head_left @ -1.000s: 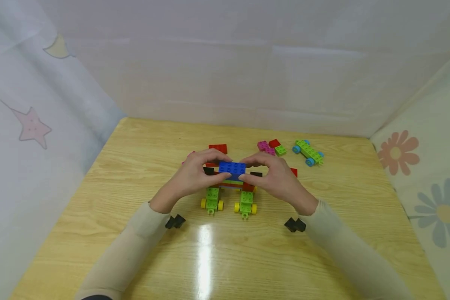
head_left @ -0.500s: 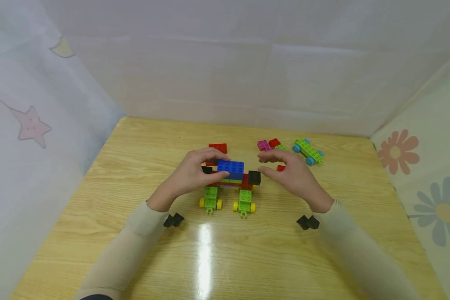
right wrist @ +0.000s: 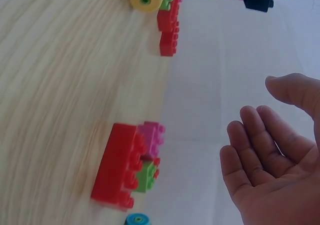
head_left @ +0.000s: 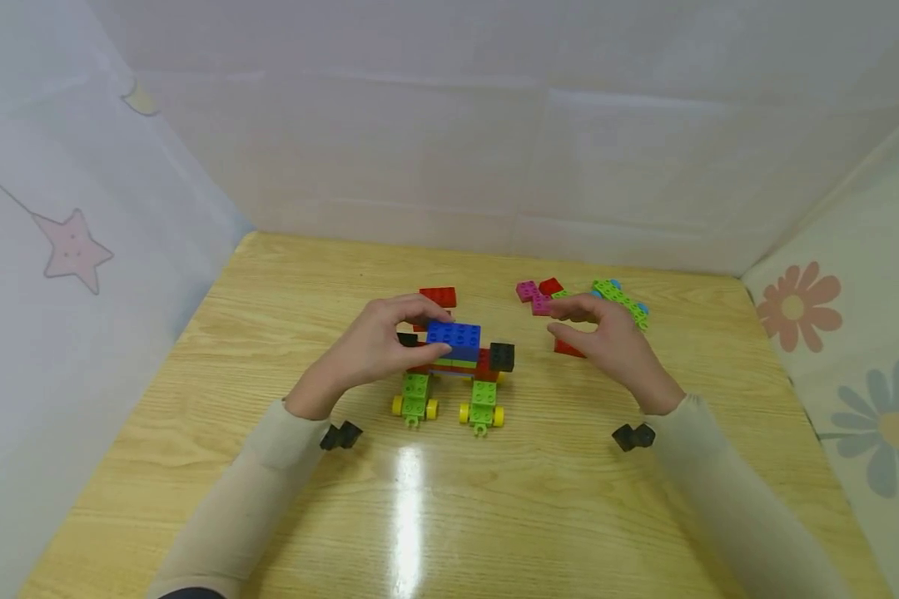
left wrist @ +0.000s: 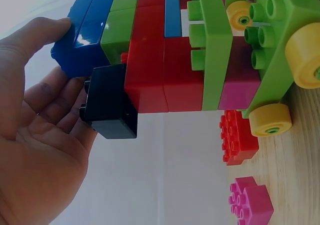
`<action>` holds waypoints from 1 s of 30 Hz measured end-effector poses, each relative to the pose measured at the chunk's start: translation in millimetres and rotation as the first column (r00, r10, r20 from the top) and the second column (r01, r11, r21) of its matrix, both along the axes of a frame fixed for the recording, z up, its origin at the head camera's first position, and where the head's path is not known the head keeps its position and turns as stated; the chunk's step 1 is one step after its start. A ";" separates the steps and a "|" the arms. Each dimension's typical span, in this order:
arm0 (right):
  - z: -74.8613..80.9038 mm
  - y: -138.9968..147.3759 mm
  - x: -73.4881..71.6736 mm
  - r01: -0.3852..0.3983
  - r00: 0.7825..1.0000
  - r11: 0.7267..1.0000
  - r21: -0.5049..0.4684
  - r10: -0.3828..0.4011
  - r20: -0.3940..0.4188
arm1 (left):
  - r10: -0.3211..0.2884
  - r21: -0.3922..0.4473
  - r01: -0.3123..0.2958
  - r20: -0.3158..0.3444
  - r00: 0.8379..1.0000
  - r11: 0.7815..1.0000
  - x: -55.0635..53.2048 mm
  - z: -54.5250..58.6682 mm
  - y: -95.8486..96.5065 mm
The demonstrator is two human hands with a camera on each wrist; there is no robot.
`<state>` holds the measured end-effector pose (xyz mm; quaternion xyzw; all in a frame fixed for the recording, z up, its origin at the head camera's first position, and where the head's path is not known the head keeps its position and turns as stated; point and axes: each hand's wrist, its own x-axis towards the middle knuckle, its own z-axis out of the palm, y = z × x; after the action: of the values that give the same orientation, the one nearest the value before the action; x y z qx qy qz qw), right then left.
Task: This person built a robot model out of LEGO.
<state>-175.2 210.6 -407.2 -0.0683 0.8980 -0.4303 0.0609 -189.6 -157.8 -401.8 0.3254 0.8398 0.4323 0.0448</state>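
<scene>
My left hand [head_left: 355, 349] holds the blue brick [head_left: 463, 335] at the top of a tall toy-brick build, thumb on the near side and fingers behind. Below the blue come lime and red bricks, with a black brick [head_left: 502, 356] at each end. In the left wrist view, a black brick [left wrist: 111, 102] sits just beside the palm. Lime wheeled bases [head_left: 483, 406] with yellow wheels carry the build on the table. To the right, my right hand [head_left: 618, 349] hovers with nothing in it, thumb and fingers apart, above a red brick [right wrist: 116, 165].
Behind the build lies a red brick [head_left: 438, 297]. Pink bricks [head_left: 528, 291] and other loose pieces sit at the back right, alongside a lime wheeled base [head_left: 629, 304] with blue wheels. Pale curtains stand around the wooden table [head_left: 307, 516].
My right hand has let go of the blue brick and moved right, away from the build. The left hand still holds on, and the build has shifted slightly left in view.
</scene>
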 end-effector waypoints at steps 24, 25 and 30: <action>-41.8 46.2 -12.8 0.024 0.990 0.993 0.112 -0.039 0.137 | -0.020 -0.038 0.019 -0.013 1.000 0.999 -2.5 3.7 -9.2; -43.6 47.6 -13.3 0.020 0.989 0.993 0.114 -0.036 0.142 | -0.021 -0.036 0.021 -0.014 1.000 0.999 -2.7 3.6 -9.2; -50.4 52.1 -14.1 0.004 0.988 0.993 0.122 -0.023 0.151 | -0.022 -0.041 0.022 -0.012 1.000 0.999 -3.4 3.8 -8.8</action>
<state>-189.3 262.8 -457.6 -0.0254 0.9156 -0.3795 0.1303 -193.0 -166.7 -398.0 0.3362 0.8450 0.4127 0.0510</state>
